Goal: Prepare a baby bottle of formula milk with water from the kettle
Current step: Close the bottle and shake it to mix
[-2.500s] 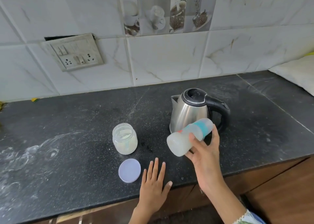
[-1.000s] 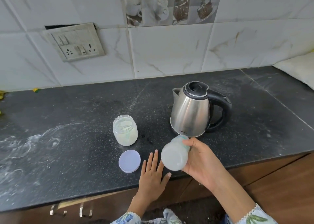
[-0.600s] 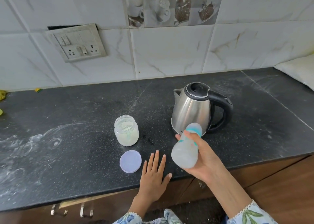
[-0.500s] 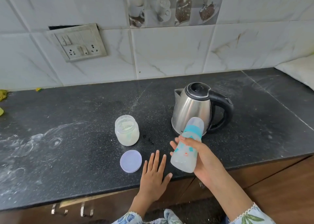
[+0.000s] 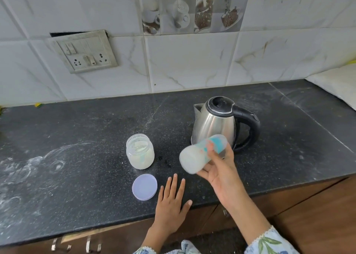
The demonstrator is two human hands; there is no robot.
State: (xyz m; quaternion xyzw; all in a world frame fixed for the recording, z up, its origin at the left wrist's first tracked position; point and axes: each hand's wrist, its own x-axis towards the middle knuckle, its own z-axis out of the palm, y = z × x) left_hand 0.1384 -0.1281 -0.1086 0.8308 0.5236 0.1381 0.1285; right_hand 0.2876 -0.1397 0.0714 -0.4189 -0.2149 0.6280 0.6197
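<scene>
Bottle (image 5: 202, 153), capped, milky and tilted, looks light, rigid and smooth, so the right hand (image 5: 221, 169) sensibly wraps its mid-body, while the left hand (image 5: 171, 201) lies flat, fingers straight, on the counter (image 5: 77, 138).

Home kitchen: tiled wall (image 5: 188, 65), kettle (image 5: 215, 124).

Dusty dark speckled stone countertop (image 5: 77, 148), grimy white wall switchboard with sockets (image 5: 85, 52), coffee-cup picture tiles (image 5: 190, 11) up top, brown wooden cabinets (image 5: 317, 215) below.
</scene>
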